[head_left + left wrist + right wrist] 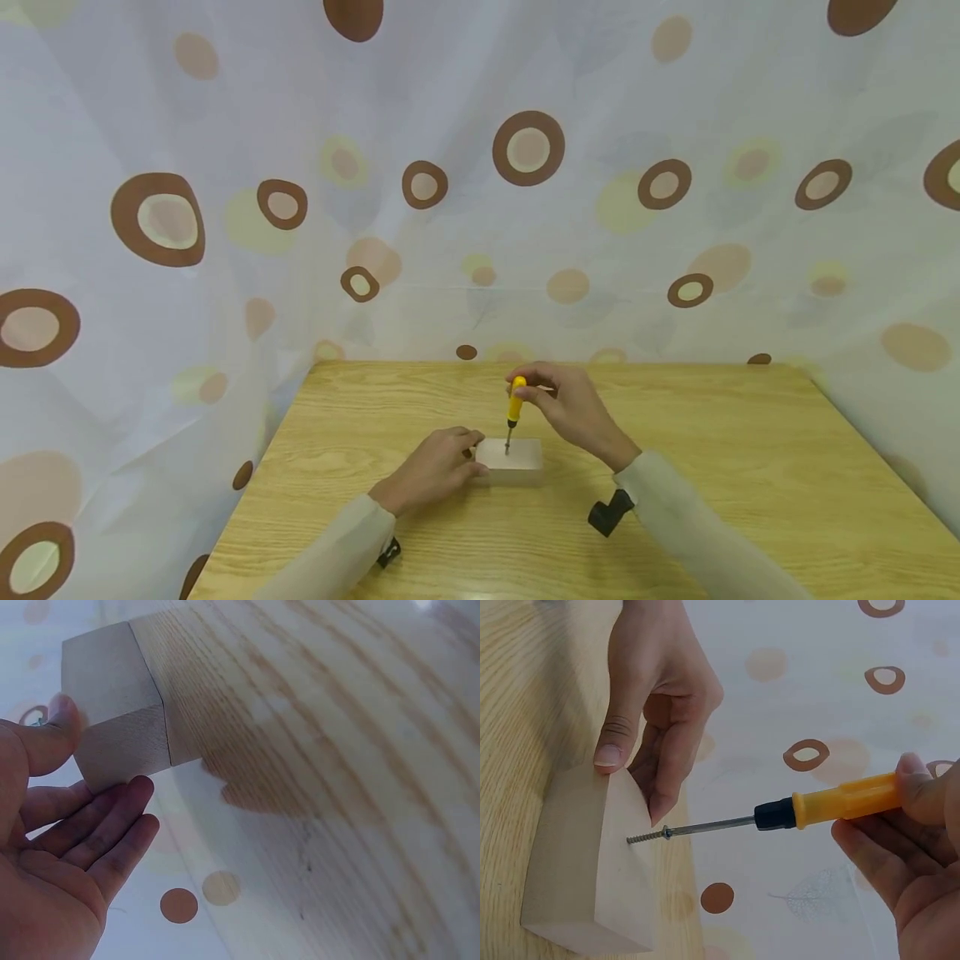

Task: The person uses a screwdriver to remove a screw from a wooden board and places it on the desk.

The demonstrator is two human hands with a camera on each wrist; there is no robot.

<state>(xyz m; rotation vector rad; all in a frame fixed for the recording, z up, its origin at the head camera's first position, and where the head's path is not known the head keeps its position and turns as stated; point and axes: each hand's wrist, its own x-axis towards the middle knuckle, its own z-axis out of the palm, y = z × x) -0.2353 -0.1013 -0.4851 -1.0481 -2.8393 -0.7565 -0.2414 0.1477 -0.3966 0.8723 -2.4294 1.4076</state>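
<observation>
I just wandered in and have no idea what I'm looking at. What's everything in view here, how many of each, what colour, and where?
Screwdriver: 1, yellow handle, black collar, grey shaft, its tip at the screw's head
Screw: 1, grey, its point at the block's top face
Block: 1, pale beige, on the table
Table: 1, light brown with wood grain, under the block
Sheet: at least 1, whitish with brown, tan and yellowish spots, behind and beside the table
Wrist devices: 2, black, one at each wrist
Sleeves: 2, cream, one on each arm
Left hand: 1, gripping the block's left end
Right hand: 1, holding the screwdriver's handle
</observation>
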